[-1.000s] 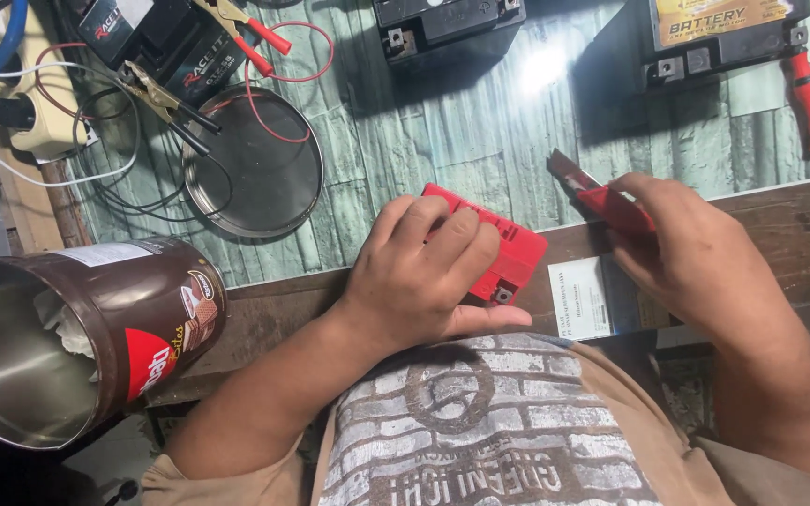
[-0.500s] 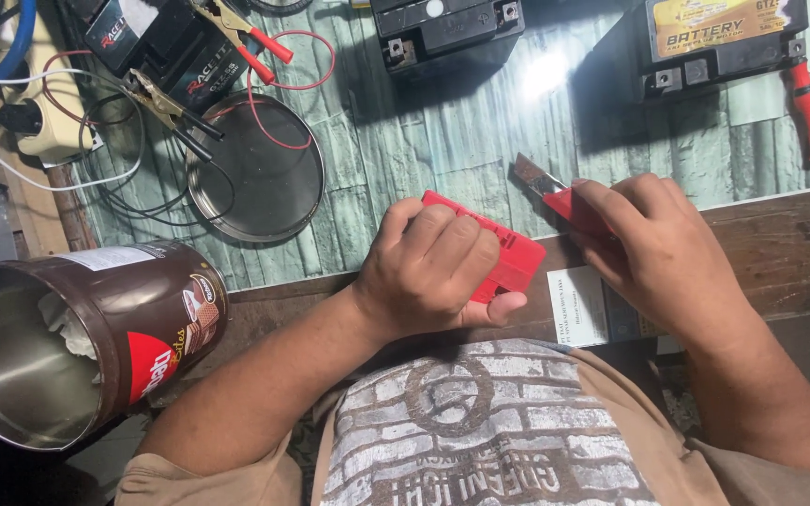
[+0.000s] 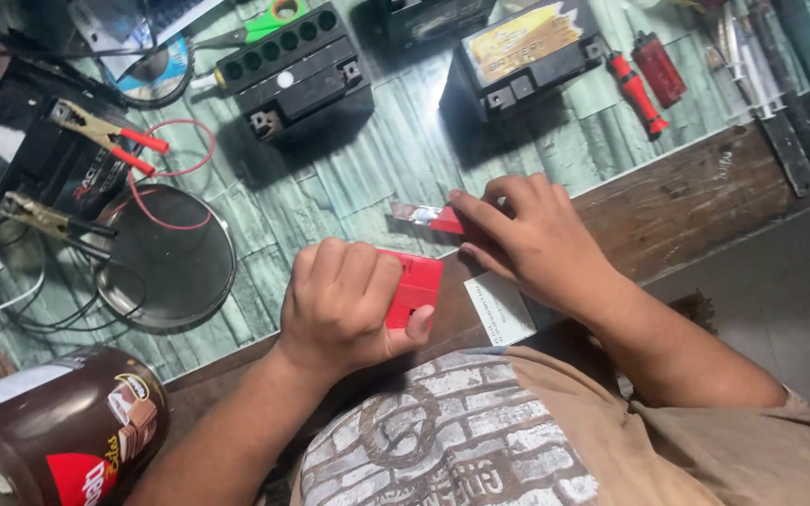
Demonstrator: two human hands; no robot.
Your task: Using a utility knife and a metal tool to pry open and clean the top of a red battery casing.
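Note:
My left hand is closed around a flat red plastic piece at the near edge of the bench, close to my chest. My right hand grips a red-handled utility knife whose metal blade points left, just above the red piece. The blade tip is a little apart from the piece. Much of the red piece is hidden under my left fingers.
Two black batteries stand at the back of the green-patterned bench. A round dark metal lid and clip leads with red wire lie to the left. A brown tin sits near left. A red-handled screwdriver lies at back right.
The view has shifted, so the bench and both hands sit more to the middle. My right hand has brought the knife down and leftward, closer to the red piece.

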